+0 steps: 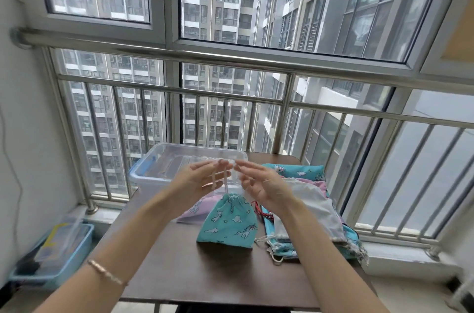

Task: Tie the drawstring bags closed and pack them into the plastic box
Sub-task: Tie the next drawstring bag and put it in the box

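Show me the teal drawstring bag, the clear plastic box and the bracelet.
teal drawstring bag [228, 223], head view, middle of its printed front.
clear plastic box [146, 180], head view, near wall, left end.
bracelet [106, 273], head view, band on left wrist.

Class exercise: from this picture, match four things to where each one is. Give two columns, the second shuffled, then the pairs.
1. teal bag
2. clear box
3. pile of bags
4. blue crate

A. on the floor, left of the table
B. table's right side
C. table's far left corner
D. middle of the table, its cord pinched by the left hand and right hand

Pairs: 1-D, 2-C, 3-B, 4-A
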The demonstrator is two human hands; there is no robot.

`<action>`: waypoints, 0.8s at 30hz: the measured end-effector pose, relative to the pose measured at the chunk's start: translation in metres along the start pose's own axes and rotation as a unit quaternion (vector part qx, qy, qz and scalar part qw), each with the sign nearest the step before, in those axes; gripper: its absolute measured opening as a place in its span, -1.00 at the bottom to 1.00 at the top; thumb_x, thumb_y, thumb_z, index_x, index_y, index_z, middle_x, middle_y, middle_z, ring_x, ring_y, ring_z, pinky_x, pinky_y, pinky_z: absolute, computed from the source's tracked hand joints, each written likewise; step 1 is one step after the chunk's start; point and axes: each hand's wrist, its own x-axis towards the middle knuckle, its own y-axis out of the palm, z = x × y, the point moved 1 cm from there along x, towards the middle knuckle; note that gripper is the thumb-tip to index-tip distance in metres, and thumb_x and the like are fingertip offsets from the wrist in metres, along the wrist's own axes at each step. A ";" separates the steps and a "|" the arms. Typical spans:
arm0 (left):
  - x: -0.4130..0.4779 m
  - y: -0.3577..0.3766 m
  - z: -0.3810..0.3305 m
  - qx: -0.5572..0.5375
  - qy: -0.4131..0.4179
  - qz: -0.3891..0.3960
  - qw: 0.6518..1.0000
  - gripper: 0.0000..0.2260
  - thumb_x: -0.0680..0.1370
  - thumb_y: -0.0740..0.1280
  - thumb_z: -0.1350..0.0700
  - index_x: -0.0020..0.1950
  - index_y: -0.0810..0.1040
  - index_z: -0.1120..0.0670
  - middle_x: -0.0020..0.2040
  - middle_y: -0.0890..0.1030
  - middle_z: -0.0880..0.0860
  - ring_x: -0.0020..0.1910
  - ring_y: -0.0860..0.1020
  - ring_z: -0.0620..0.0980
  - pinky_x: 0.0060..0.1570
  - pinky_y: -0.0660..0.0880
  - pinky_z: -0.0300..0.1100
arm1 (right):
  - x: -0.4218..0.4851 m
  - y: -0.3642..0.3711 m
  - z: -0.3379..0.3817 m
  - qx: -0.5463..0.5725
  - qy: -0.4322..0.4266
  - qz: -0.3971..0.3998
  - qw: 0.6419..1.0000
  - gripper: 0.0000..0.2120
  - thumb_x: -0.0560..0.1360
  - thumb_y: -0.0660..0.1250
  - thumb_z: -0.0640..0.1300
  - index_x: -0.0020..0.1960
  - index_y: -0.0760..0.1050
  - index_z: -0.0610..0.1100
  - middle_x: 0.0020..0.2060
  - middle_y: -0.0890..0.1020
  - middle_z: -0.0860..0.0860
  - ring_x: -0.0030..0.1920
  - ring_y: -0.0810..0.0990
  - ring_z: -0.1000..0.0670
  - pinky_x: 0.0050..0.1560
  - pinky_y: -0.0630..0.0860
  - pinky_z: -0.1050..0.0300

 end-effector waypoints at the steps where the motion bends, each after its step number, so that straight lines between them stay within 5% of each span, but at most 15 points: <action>1: 0.001 0.003 0.000 0.043 0.019 -0.006 0.999 -0.76 0.49 0.35 0.13 0.12 0.63 0.16 0.12 0.66 0.13 0.08 0.60 0.01 0.07 0.48 -0.18 | 0.002 0.003 -0.002 -0.088 0.007 -0.006 0.996 -0.74 0.48 0.28 -0.45 0.14 0.58 -0.35 -0.08 0.62 -0.13 -0.29 0.51 0.08 -0.29 0.52 0.28; 4: 0.005 0.010 -0.002 0.147 0.067 -0.021 0.987 -0.74 0.47 0.39 0.16 0.15 0.64 0.13 0.07 0.68 0.13 -0.05 0.59 -0.05 0.00 0.47 -0.19 | 0.001 0.012 -0.005 -0.307 0.005 0.017 0.951 -0.80 0.52 0.26 -0.38 0.04 0.63 -0.30 -0.22 0.67 0.04 -0.35 0.47 0.16 -0.29 0.41 0.32; 6: 0.008 0.013 -0.002 0.165 0.065 -0.011 0.984 -0.74 0.51 0.37 0.23 0.19 0.61 0.12 0.08 0.68 0.10 0.04 0.61 0.01 0.00 0.53 -0.22 | -0.002 0.017 -0.005 -0.369 -0.018 0.039 0.928 -0.85 0.54 0.32 -0.26 -0.07 0.67 -0.15 -0.24 0.67 0.04 -0.35 0.46 0.16 -0.30 0.39 0.32; 9: 0.011 0.020 0.000 0.183 0.072 0.022 0.980 -0.66 0.56 0.32 0.24 0.32 0.50 0.03 0.10 0.66 0.12 0.06 0.62 0.06 0.05 0.56 -0.11 | -0.006 0.020 -0.003 -0.356 -0.038 0.046 0.933 -0.84 0.56 0.32 -0.20 -0.13 0.67 -0.11 -0.23 0.67 -0.03 -0.32 0.50 0.09 -0.32 0.40 0.30; 13: 0.008 0.026 0.006 0.259 0.118 0.009 0.959 -0.65 0.60 0.27 0.14 0.35 0.35 -0.12 0.06 0.58 0.16 -0.08 0.63 -0.08 -0.12 0.58 -0.21 | -0.011 0.021 -0.003 -0.309 -0.051 0.028 0.949 -0.80 0.60 0.26 -0.12 0.00 0.65 -0.14 -0.30 0.67 -0.04 -0.32 0.58 0.06 -0.35 0.44 0.30; 18: 0.006 0.029 0.014 0.343 0.108 -0.039 0.932 -0.60 0.57 0.23 -0.07 0.35 0.20 -0.01 -0.01 0.48 0.00 -0.07 0.59 -0.08 -0.09 0.57 -0.20 | -0.014 0.018 -0.007 -0.271 -0.092 -0.017 0.958 -0.82 0.58 0.30 -0.14 -0.06 0.59 -0.25 -0.34 0.62 -0.09 -0.38 0.58 0.03 -0.43 0.42 0.27; 24: 0.008 0.022 0.017 0.342 0.023 -0.006 0.939 -0.76 0.50 0.40 -0.04 -0.03 0.62 0.13 -0.20 0.67 0.09 -0.27 0.59 -0.06 -0.19 0.51 -0.12 | -0.016 0.014 -0.002 -0.274 -0.141 -0.060 0.949 -0.79 0.54 0.36 -0.21 -0.08 0.56 -0.40 -0.42 0.56 -0.06 -0.46 0.50 0.04 -0.43 0.45 0.25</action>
